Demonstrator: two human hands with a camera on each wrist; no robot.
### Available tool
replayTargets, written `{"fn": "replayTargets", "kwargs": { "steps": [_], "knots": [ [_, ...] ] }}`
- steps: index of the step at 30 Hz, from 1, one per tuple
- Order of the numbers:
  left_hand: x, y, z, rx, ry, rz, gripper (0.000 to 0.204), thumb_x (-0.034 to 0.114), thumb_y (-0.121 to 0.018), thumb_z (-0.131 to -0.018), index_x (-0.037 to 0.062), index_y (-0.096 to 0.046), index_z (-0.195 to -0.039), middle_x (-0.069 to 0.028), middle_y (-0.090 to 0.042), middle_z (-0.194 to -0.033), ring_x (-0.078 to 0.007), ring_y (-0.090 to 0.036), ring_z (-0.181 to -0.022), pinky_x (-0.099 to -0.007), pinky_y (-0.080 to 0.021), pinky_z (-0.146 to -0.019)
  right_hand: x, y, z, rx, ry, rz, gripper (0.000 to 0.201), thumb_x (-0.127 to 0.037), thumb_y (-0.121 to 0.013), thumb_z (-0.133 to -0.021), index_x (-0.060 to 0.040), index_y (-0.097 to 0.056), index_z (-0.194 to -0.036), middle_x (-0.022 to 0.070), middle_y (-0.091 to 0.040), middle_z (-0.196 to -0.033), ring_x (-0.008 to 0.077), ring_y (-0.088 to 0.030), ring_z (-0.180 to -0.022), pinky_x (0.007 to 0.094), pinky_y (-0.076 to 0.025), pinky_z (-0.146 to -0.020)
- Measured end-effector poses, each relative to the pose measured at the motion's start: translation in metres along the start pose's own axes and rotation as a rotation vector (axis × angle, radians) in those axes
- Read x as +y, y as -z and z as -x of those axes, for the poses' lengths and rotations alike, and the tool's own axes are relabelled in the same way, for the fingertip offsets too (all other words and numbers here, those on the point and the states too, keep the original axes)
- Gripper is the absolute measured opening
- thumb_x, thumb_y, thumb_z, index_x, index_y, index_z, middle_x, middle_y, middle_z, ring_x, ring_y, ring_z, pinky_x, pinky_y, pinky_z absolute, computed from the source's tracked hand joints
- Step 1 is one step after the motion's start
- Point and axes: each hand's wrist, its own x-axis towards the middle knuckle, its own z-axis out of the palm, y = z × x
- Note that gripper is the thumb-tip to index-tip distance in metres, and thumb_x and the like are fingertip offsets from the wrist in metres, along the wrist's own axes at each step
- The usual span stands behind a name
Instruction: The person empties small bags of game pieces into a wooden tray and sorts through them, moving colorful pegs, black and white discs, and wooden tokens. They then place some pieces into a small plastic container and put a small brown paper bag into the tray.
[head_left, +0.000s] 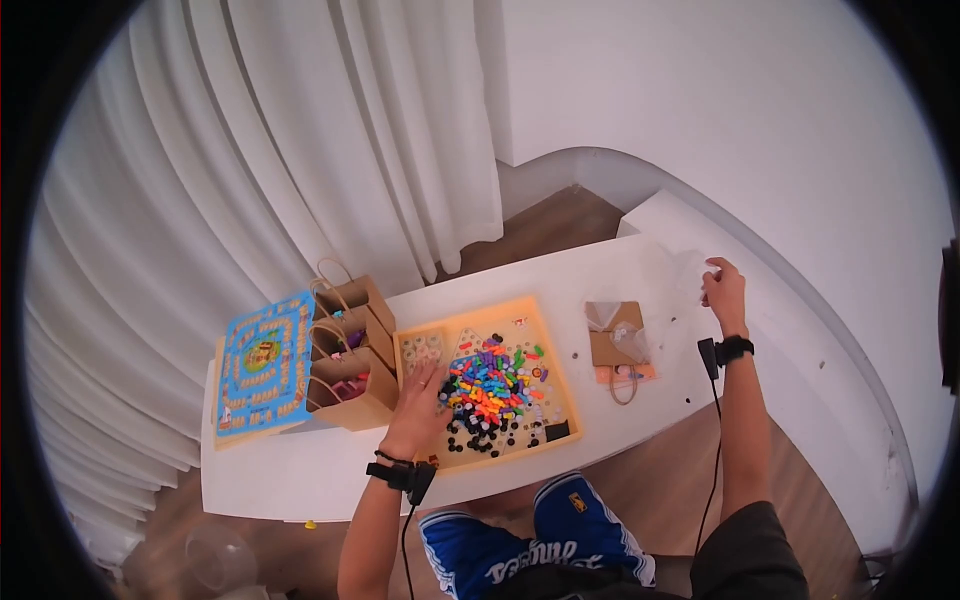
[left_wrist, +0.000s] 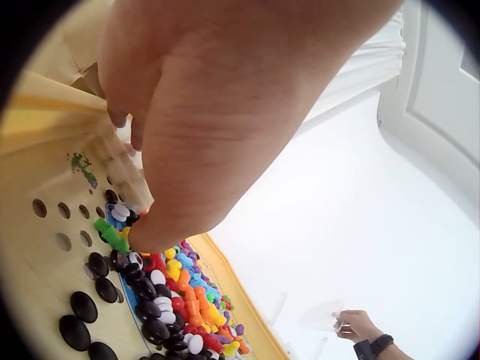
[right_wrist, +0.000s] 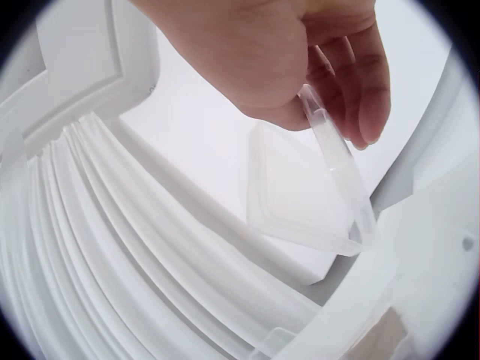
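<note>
My left hand point(head_left: 418, 408) reaches into the left part of a shallow yellow tray point(head_left: 557, 372), fingers extended over a pale patterned piece point(head_left: 424, 348). In the left wrist view its thumb is beside a green peg point(left_wrist: 111, 235), at the edge of a pile of colourful pegs point(left_wrist: 196, 300) and black and white discs. Beyond the table's right part, my right hand point(head_left: 724, 290) holds a clear plastic box point(right_wrist: 292, 187). The right wrist view shows its raised lid point(right_wrist: 337, 161) between thumb and fingers, the box hanging tilted from it.
Brown paper bags point(head_left: 375, 395) with things inside stand left of the tray, beside a blue game board point(head_left: 232, 400). Right of the tray lies a brown cardboard piece point(head_left: 605, 348) with clear plastic on it. Small dark bits dot the white table point(head_left: 480, 492). White curtains point(head_left: 300, 150) hang behind.
</note>
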Motion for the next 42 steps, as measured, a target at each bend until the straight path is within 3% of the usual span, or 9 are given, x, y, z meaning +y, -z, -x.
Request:
{"fn": "replayTargets", "kwargs": {
  "steps": [3,5,11,13,21,26,30,39,42],
  "knots": [
    [0.004,0.008,0.004,-0.035,-0.008,0.026,0.072,0.007,-0.075,-0.083,0.0037,-0.049,-0.150,-0.0205,-0.045,-0.160,-0.0415,-0.035,-0.152,-0.0477,-0.034,-0.124,0.029,-0.017,-0.026,-0.128,0.017,0.213,0.027,-0.010,-0.060,-0.094,0.0010,-0.072,-0.115,0.0174,-0.072,-0.076,0.0255,-0.070,-0.054,0.0352,-0.058,-0.053],
    [0.001,0.010,0.009,-0.042,-0.039,0.048,0.071,0.007,-0.075,-0.083,0.0038,-0.051,-0.149,-0.0208,-0.046,-0.158,-0.0415,-0.036,-0.151,-0.0478,-0.035,-0.124,0.031,-0.030,-0.031,-0.263,-0.185,0.257,0.027,-0.014,-0.062,-0.092,0.0007,-0.074,-0.110,0.0204,-0.075,-0.082,0.0268,-0.072,-0.057,0.0361,-0.061,-0.059],
    [0.000,0.023,0.015,-0.059,-0.137,0.108,0.060,0.005,-0.073,-0.082,0.0019,-0.056,-0.140,-0.0218,-0.056,-0.147,-0.0438,-0.045,-0.144,-0.0479,-0.040,-0.119,0.037,-0.044,-0.041,-0.195,-0.047,0.527,0.027,-0.024,-0.066,-0.087,-0.0014,-0.076,-0.098,0.0192,-0.076,-0.083,0.0301,-0.074,-0.061,0.0412,-0.062,-0.068],
    [-0.004,0.020,0.012,-0.037,0.001,0.183,0.060,0.003,-0.072,-0.081,0.0016,-0.055,-0.138,-0.0222,-0.055,-0.146,-0.0446,-0.048,-0.140,-0.0475,-0.042,-0.117,0.035,-0.045,-0.044,-0.156,0.006,0.525,0.026,-0.024,-0.066,-0.086,-0.0012,-0.076,-0.094,0.0195,-0.076,-0.085,0.0310,-0.074,-0.064,0.0431,-0.062,-0.067],
    [-0.013,0.004,-0.001,0.059,-0.061,-0.023,0.074,-0.003,-0.073,-0.077,0.0055,-0.051,-0.147,-0.0231,-0.046,-0.155,-0.0421,-0.046,-0.142,-0.0442,-0.044,-0.117,0.016,-0.020,-0.040,-0.443,-0.347,0.338,0.041,-0.024,-0.060,-0.092,0.0056,-0.066,-0.119,0.0200,-0.073,-0.095,0.0309,-0.074,-0.065,0.0389,-0.063,-0.058],
    [-0.013,0.000,-0.006,0.092,-0.082,-0.111,0.071,-0.008,-0.070,-0.075,0.0056,-0.053,-0.142,-0.0194,-0.050,-0.152,-0.0410,-0.045,-0.143,-0.0466,-0.042,-0.118,0.043,-0.011,-0.039,-0.516,-0.441,0.211,0.059,-0.040,-0.060,-0.098,0.0034,-0.053,-0.137,0.0173,-0.064,-0.125,0.0281,-0.073,-0.086,0.0418,-0.064,-0.064],
    [-0.011,0.005,-0.007,0.081,-0.115,-0.172,0.069,-0.008,-0.070,-0.075,0.0066,-0.053,-0.141,-0.0150,-0.054,-0.150,-0.0369,-0.049,-0.141,-0.0459,-0.044,-0.115,0.056,0.000,-0.035,-0.506,-0.433,0.162,0.053,-0.043,-0.060,-0.100,-0.0001,-0.059,-0.131,0.0137,-0.065,-0.122,0.0271,-0.072,-0.084,0.0422,-0.064,-0.064],
    [-0.009,0.016,-0.018,0.033,-0.170,-0.404,0.047,-0.004,-0.063,-0.085,0.0055,-0.057,-0.131,-0.0152,-0.061,-0.142,-0.0354,-0.058,-0.133,-0.0448,-0.053,-0.104,0.018,0.004,-0.031,-0.284,0.126,0.246,0.028,-0.023,-0.066,-0.097,0.0027,-0.071,-0.107,0.0210,-0.071,-0.109,0.0343,-0.072,-0.095,0.0421,-0.055,-0.090],
    [-0.010,0.013,-0.018,0.016,-0.182,-0.447,0.045,-0.003,-0.062,-0.087,0.0052,-0.057,-0.131,-0.0170,-0.063,-0.139,-0.0358,-0.061,-0.130,-0.0450,-0.054,-0.102,-0.032,-0.008,-0.015,-0.130,0.582,0.155,0.010,-0.004,-0.068,-0.091,0.0016,-0.069,-0.101,0.0190,-0.071,-0.110,0.0380,-0.068,-0.107,0.0402,-0.053,-0.095]
  ]
}}
